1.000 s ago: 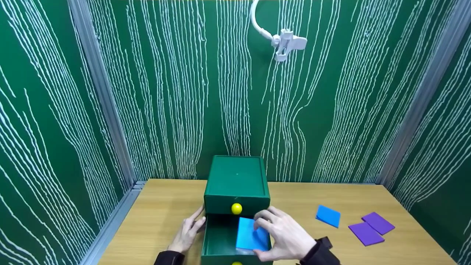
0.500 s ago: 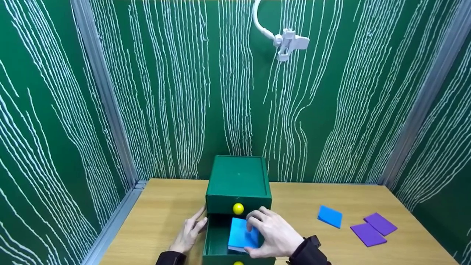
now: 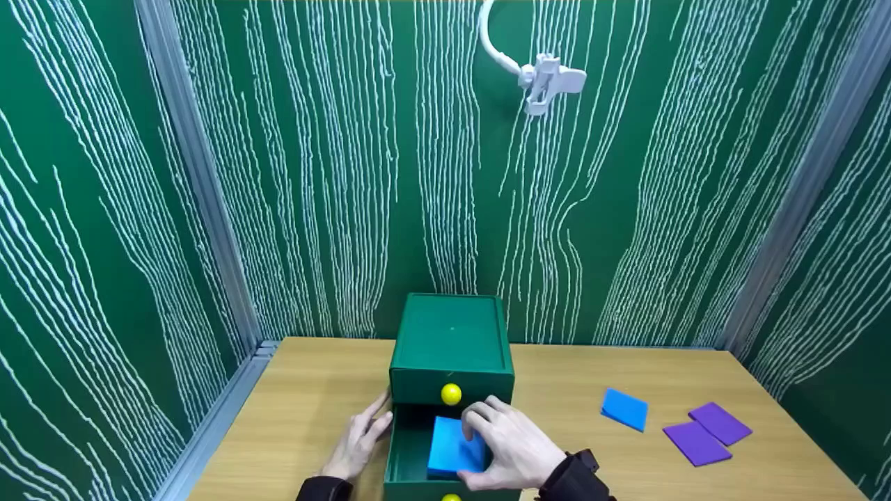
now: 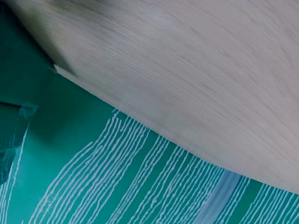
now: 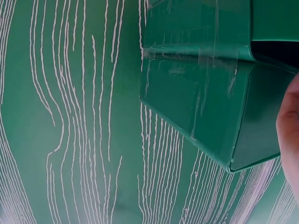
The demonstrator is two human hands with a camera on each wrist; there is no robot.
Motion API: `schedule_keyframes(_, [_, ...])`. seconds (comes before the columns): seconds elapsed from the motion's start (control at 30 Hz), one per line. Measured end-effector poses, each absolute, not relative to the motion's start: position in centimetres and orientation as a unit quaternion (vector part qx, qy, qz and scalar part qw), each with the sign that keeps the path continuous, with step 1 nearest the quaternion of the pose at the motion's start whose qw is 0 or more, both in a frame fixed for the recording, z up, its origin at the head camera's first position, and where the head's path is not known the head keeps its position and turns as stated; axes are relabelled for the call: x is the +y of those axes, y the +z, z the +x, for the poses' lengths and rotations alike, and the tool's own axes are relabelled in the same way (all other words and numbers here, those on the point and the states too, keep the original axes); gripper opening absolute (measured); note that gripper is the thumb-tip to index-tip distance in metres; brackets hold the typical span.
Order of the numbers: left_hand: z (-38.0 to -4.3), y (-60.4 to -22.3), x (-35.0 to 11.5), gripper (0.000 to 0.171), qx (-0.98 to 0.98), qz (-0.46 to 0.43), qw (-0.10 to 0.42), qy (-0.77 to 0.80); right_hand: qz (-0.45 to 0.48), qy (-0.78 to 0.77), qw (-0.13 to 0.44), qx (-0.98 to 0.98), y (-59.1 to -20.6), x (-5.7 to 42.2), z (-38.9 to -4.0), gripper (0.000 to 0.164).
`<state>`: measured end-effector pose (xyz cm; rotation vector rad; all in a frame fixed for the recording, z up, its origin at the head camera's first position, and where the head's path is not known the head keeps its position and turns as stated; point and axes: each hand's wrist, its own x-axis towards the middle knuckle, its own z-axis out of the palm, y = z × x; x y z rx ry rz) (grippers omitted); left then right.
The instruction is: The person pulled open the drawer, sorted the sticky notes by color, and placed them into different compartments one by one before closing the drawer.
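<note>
A green two-drawer box (image 3: 451,334) stands on the wooden table, its lower drawer (image 3: 409,456) pulled out. Inside that drawer is a blue square pad (image 3: 449,447), lying nearly flat. My right hand (image 3: 515,445) reaches over the drawer's right side and holds the pad by its right part, fingers curled over it and thumb at its front corner. In the right wrist view only an edge of the hand (image 5: 290,135) shows. My left hand (image 3: 355,442) rests with extended fingers against the box's left side; the left wrist view does not show it.
Yellow knobs sit on the upper drawer front (image 3: 418,386) and the lower one. To the right on the table lie another blue square (image 3: 625,409) and two overlapping purple squares (image 3: 697,443). A white clamp arm (image 3: 543,83) hangs before the green wall.
My right hand has moved left and slightly down with the blue pad, which now lies lower and farther left in the drawer. The left hand keeps its place at the box.
</note>
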<state>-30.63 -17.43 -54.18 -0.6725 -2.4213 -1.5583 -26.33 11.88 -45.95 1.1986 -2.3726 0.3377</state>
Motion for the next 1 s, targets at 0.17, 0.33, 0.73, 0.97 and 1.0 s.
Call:
schedule_keyframes(0.17, [-29.5,-52.6,-17.2,0.051,-0.813,-0.226,0.073,-0.532,0.436,0.126,0.231,-0.861,-46.1,11.7,-26.4,0.047])
schedule_keyframes(0.33, [-28.5,-50.9,-16.8,0.052,-0.824,-0.224,0.082,-0.513,0.431,0.126,0.225,-0.865,-46.0,11.7,-26.5,0.048])
schedule_keyframes(0.73, [-30.5,-54.0,-17.3,0.051,-0.829,-0.224,0.098,-0.503,0.444,0.144,0.245,-0.85,-46.3,12.7,-26.3,0.042])
schedule_keyframes(0.97, [-30.7,-54.6,-17.3,0.054,-0.819,-0.227,0.089,-0.52,0.44,0.159,0.277,-0.839,-46.7,14.9,-26.0,0.041])
schedule_keyframes(1.0, [-30.6,-54.6,-17.3,0.054,-0.82,-0.227,0.086,-0.518,0.44,0.161,0.289,-0.834,-46.9,15.5,-25.9,0.041])
